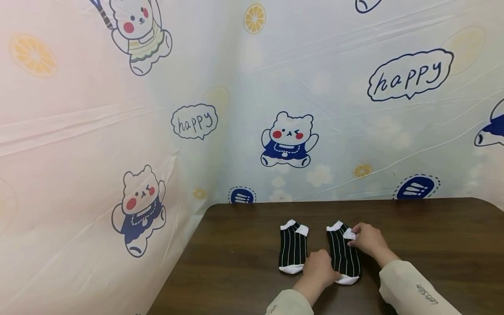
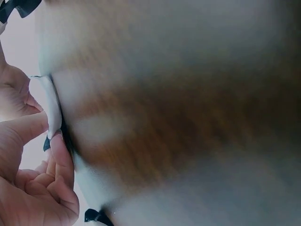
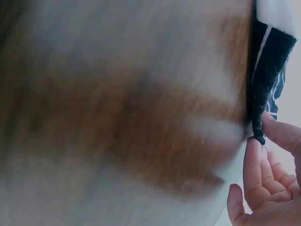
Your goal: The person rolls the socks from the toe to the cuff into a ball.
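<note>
Pale greenish-cream, long fabric sleeve on the right arm [image 1: 409,284], loosely cut and tubular, with soft creases and a plain, rounded cuff edge ending short of the wrist; small dark grey lettering [image 1: 427,294], apparently "LetsSlim", is printed along the forearm. Matching pale greenish-cream fabric sleeve on the left arm [image 1: 292,302], of which only the cuff end is visible; the last letters of a similar dark grey marking [image 1: 271,309] show at its side. Bare, five-fingered left hand [image 1: 320,267] and bare right hand [image 1: 370,238] extend beyond the cuffs, wrists uncovered.
</note>
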`<state>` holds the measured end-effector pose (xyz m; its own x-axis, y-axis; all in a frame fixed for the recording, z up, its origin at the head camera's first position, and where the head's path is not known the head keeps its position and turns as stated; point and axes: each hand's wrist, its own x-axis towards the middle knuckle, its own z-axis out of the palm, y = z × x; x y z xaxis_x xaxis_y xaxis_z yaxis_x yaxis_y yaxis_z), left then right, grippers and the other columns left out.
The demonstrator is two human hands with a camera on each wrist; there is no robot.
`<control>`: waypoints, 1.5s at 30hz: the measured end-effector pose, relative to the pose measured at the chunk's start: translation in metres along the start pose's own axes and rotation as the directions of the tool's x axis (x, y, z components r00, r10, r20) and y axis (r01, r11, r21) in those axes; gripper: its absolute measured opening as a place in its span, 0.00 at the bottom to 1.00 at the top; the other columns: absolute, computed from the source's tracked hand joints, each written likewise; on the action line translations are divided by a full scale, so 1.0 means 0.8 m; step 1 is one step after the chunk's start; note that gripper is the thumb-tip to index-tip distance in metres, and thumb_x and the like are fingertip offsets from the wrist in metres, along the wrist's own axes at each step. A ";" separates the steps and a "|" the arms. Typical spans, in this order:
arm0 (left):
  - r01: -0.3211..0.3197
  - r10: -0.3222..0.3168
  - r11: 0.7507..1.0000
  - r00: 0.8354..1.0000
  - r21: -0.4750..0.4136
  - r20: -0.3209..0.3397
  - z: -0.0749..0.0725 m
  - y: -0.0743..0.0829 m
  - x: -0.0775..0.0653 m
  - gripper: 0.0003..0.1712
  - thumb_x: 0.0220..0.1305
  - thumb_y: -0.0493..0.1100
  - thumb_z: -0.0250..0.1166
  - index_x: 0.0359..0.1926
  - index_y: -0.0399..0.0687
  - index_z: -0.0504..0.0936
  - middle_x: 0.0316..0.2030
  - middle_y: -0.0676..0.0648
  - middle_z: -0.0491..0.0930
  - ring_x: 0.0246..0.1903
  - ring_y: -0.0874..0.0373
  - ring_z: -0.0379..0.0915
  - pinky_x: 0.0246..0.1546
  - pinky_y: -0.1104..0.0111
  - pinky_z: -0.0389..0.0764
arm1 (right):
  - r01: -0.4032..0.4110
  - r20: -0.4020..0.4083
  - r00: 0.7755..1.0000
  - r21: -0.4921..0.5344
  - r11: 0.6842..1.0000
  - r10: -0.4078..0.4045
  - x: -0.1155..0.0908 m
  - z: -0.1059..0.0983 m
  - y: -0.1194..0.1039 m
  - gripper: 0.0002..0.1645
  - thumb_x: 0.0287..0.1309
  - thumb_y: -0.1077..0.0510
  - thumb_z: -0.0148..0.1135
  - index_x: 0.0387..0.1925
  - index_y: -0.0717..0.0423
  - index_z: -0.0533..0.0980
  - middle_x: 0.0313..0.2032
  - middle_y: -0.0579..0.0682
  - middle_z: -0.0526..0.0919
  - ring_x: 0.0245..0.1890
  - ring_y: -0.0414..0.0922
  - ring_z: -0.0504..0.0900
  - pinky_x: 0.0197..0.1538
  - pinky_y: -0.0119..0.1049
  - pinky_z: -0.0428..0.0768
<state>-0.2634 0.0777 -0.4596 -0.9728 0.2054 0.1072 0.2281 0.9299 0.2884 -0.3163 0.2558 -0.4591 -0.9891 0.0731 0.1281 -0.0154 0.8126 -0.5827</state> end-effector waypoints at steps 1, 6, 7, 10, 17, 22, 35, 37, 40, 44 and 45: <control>-0.004 0.004 1.000 1.000 0.003 -0.002 0.000 0.000 0.000 0.24 0.34 0.58 0.80 0.25 0.50 0.78 0.23 0.52 0.77 0.29 0.55 0.77 0.30 0.67 0.76 | -0.003 0.002 1.000 0.006 1.000 0.003 0.000 0.000 0.000 0.21 0.40 0.59 0.75 0.34 0.67 0.77 0.33 0.61 0.81 0.36 0.60 0.78 0.41 0.53 0.73; -0.026 0.026 1.000 0.999 0.011 -0.020 -0.001 -0.001 -0.002 0.23 0.34 0.57 0.80 0.21 0.52 0.77 0.21 0.54 0.75 0.28 0.56 0.77 0.28 0.68 0.75 | -0.025 0.006 1.000 0.033 0.999 0.025 0.000 0.000 0.000 0.18 0.46 0.59 0.70 0.35 0.68 0.77 0.34 0.62 0.81 0.38 0.62 0.77 0.42 0.54 0.73; -0.031 0.031 0.999 0.999 0.012 -0.027 -0.001 -0.002 -0.002 0.23 0.33 0.57 0.80 0.21 0.52 0.76 0.21 0.54 0.75 0.27 0.56 0.77 0.28 0.68 0.75 | -0.029 0.004 1.000 0.035 0.999 0.029 0.000 0.001 -0.001 0.17 0.47 0.59 0.69 0.35 0.68 0.77 0.34 0.63 0.81 0.38 0.62 0.77 0.42 0.54 0.73; -0.037 0.037 0.999 0.999 0.004 -0.035 -0.001 -0.002 -0.003 0.24 0.33 0.57 0.80 0.19 0.53 0.74 0.20 0.54 0.74 0.26 0.57 0.76 0.26 0.69 0.74 | -0.039 -0.003 0.999 0.044 0.998 0.039 0.000 0.001 -0.001 0.14 0.49 0.59 0.68 0.35 0.67 0.78 0.35 0.63 0.81 0.39 0.62 0.77 0.42 0.54 0.73; -0.059 0.058 0.998 0.996 -0.012 -0.068 -0.006 -0.006 -0.003 0.24 0.32 0.56 0.81 0.19 0.54 0.74 0.19 0.56 0.74 0.24 0.57 0.75 0.24 0.70 0.73 | -0.025 -0.027 0.999 0.074 0.997 0.027 -0.001 -0.002 -0.004 0.13 0.49 0.61 0.68 0.34 0.66 0.78 0.30 0.57 0.82 0.34 0.56 0.79 0.40 0.52 0.74; -0.058 0.052 0.995 0.996 -0.086 -0.072 -0.011 -0.010 -0.005 0.24 0.32 0.53 0.82 0.21 0.53 0.74 0.20 0.56 0.73 0.24 0.57 0.74 0.25 0.70 0.72 | -0.003 -0.050 0.999 0.076 0.997 0.007 -0.003 -0.006 -0.005 0.12 0.49 0.61 0.68 0.34 0.66 0.78 0.28 0.54 0.82 0.32 0.52 0.80 0.38 0.50 0.74; -0.082 0.065 0.985 0.991 -0.153 -0.115 -0.016 -0.015 -0.007 0.25 0.32 0.52 0.82 0.21 0.54 0.71 0.19 0.56 0.71 0.22 0.59 0.71 0.23 0.70 0.69 | 0.017 -0.094 0.996 0.120 0.993 -0.006 -0.006 -0.011 -0.011 0.13 0.51 0.61 0.68 0.37 0.66 0.77 0.29 0.53 0.83 0.32 0.51 0.80 0.37 0.49 0.74; -0.087 0.069 0.983 0.991 -0.160 -0.115 -0.018 -0.015 -0.007 0.25 0.33 0.51 0.82 0.21 0.54 0.71 0.18 0.56 0.70 0.21 0.59 0.71 0.23 0.70 0.69 | 0.032 -0.106 0.994 0.128 0.991 -0.018 -0.006 -0.012 -0.013 0.13 0.51 0.62 0.68 0.37 0.65 0.77 0.29 0.53 0.83 0.33 0.52 0.81 0.38 0.50 0.74; -0.086 0.067 0.981 0.991 -0.171 -0.114 -0.021 -0.017 -0.007 0.25 0.33 0.51 0.81 0.21 0.54 0.71 0.18 0.57 0.70 0.21 0.60 0.70 0.22 0.70 0.69 | 0.052 -0.119 0.992 0.134 0.990 -0.036 -0.006 -0.014 -0.015 0.13 0.51 0.62 0.68 0.37 0.65 0.77 0.29 0.52 0.83 0.33 0.52 0.81 0.39 0.50 0.74; -0.090 0.069 0.978 0.991 -0.186 -0.117 -0.023 -0.020 -0.008 0.24 0.33 0.51 0.81 0.22 0.53 0.71 0.18 0.57 0.69 0.20 0.60 0.69 0.22 0.70 0.68 | 0.064 -0.128 0.991 0.135 0.989 -0.047 -0.007 -0.016 -0.018 0.12 0.51 0.62 0.68 0.36 0.65 0.77 0.28 0.52 0.83 0.32 0.52 0.81 0.39 0.50 0.74; -0.094 0.072 0.977 0.990 -0.189 -0.120 -0.023 -0.020 -0.008 0.24 0.33 0.50 0.81 0.22 0.53 0.71 0.18 0.57 0.69 0.20 0.60 0.69 0.23 0.70 0.68 | 0.064 -0.129 0.991 0.136 0.989 -0.046 -0.007 -0.016 -0.018 0.12 0.51 0.62 0.68 0.37 0.65 0.77 0.28 0.52 0.83 0.32 0.52 0.81 0.39 0.51 0.74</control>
<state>-0.2602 0.0556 -0.4473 -0.9421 0.2336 0.2407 0.3218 0.8319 0.4521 -0.3087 0.2511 -0.4408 -0.9602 0.1093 0.2571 -0.0982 0.7295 -0.6769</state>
